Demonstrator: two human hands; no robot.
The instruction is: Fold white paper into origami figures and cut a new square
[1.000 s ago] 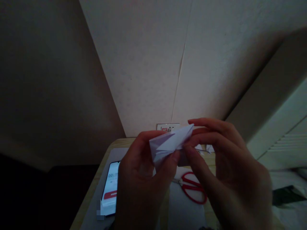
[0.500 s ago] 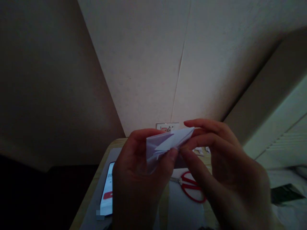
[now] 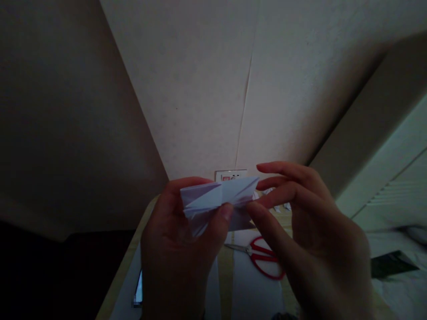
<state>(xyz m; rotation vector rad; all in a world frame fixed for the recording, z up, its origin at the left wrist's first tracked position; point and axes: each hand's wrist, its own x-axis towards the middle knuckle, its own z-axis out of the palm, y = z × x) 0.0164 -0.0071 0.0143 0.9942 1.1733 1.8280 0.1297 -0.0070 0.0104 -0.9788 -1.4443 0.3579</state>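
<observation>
A folded piece of white paper (image 3: 218,198) with several creases is held up in front of me, above a small wooden table (image 3: 230,266). My left hand (image 3: 176,249) pinches its left half, thumb on the front and fingers behind. My right hand (image 3: 310,240) pinches its right end between thumb and forefinger, with the other fingers stretched out behind the paper.
Red-handled scissors (image 3: 262,258) lie on white sheets on the table below the hands. A phone (image 3: 138,293) with a lit screen shows at the table's left edge, mostly hidden by my left hand. A wall socket (image 3: 230,174) sits behind the paper. Paper scraps (image 3: 283,205) lie at the back.
Both hands and the paper have shifted left and the paper has spread wider and flatter. The phone is now largely covered by my left hand.
</observation>
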